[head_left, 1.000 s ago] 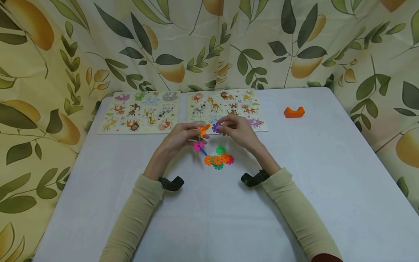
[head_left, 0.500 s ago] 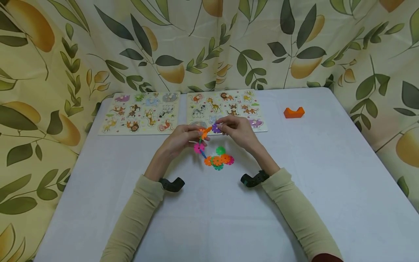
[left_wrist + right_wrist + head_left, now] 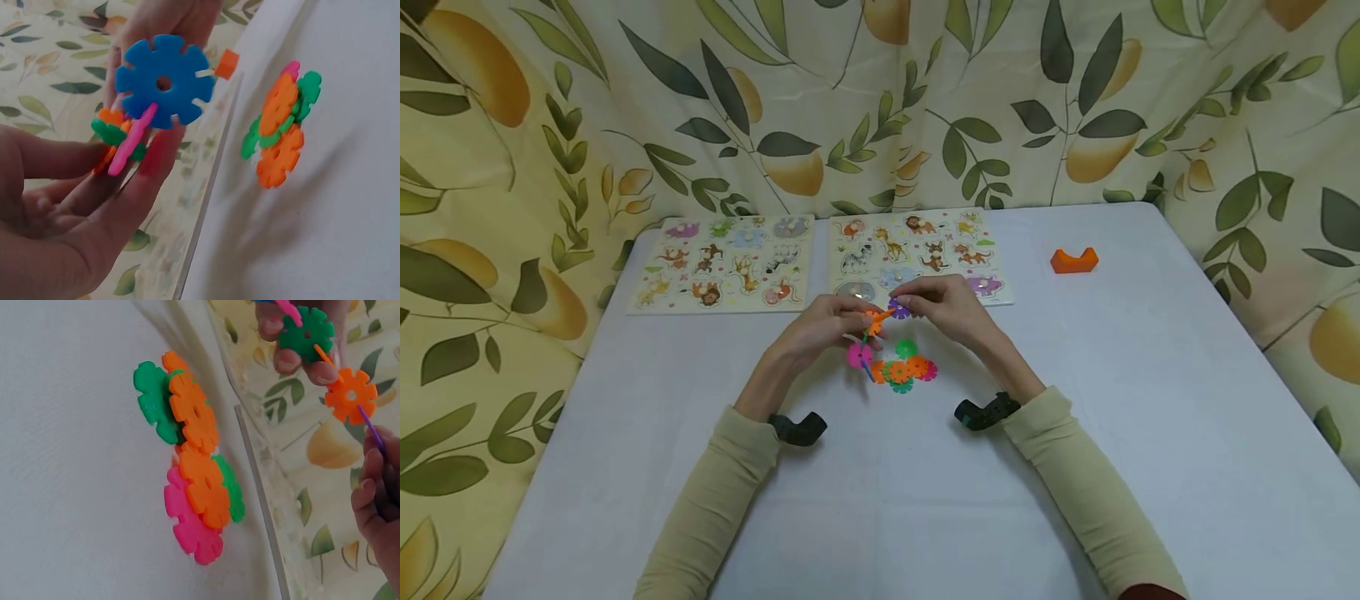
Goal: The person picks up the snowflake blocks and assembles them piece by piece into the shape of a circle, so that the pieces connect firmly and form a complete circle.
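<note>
My left hand [image 3: 820, 329] holds a short chain of slotted plastic flower discs between thumb and fingers. The chain has a blue disc [image 3: 140, 78], a pink disc [image 3: 133, 140], a green disc [image 3: 295, 342] and orange discs [image 3: 365, 387]. My right hand [image 3: 951, 308] pinches a purple disc [image 3: 899, 310]. In the right wrist view its edge meets the rim of the end orange disc; how deep it sits in the slot I cannot tell. Below the hands, several loose orange, green and pink discs [image 3: 898, 372] lie in an overlapping pile on the white table.
Two animal puzzle boards, a left one [image 3: 722, 271] and a right one [image 3: 955, 237], lie side by side along the table's back edge. An orange notched block [image 3: 1074, 261] sits at the back right. A leaf-patterned curtain [image 3: 880, 100] hangs behind the table.
The purple disc and the chain's orange end have come together from a small gap. Both hands sit slightly lower in the head view. The loose pile keeps its arrangement.
</note>
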The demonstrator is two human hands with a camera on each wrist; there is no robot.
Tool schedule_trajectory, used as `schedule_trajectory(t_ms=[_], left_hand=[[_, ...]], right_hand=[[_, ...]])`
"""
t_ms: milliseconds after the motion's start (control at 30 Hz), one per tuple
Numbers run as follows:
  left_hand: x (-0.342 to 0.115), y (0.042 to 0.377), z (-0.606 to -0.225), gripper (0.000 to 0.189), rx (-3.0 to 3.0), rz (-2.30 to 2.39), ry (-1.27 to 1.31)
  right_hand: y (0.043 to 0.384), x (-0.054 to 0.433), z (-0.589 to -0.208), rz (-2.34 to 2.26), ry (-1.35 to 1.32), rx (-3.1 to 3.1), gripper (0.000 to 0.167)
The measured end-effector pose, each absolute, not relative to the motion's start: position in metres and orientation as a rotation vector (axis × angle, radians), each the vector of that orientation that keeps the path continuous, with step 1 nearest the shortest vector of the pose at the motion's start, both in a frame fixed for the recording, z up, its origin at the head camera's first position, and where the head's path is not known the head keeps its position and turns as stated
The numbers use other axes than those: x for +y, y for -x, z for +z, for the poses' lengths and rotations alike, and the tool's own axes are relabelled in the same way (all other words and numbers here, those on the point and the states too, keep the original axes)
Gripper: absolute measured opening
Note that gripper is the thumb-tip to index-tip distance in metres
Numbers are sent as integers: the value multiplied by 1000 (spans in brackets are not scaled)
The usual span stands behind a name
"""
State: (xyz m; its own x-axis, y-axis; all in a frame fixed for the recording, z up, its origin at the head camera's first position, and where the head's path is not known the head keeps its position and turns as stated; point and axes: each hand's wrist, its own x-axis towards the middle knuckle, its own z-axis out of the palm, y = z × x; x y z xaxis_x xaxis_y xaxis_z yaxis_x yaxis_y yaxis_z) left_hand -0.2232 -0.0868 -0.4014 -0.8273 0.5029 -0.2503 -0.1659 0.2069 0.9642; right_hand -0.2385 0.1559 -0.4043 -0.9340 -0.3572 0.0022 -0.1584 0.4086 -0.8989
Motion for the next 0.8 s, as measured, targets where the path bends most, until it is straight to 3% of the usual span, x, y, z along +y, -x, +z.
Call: schedule_trajectory(t_ms=[333,533,800], left_hand=[[-86,225,-401,30,2091,1550,-418],[-85,224,-402,27,2114,1601,-288],[-91,226,-399,30,2051,1680,-187]], right_hand=[[236,150,-405,-1500,551,2375,20],[238,153,-410,-1495,573,2383,21],[247,169,-416,-977,605,2517,16]])
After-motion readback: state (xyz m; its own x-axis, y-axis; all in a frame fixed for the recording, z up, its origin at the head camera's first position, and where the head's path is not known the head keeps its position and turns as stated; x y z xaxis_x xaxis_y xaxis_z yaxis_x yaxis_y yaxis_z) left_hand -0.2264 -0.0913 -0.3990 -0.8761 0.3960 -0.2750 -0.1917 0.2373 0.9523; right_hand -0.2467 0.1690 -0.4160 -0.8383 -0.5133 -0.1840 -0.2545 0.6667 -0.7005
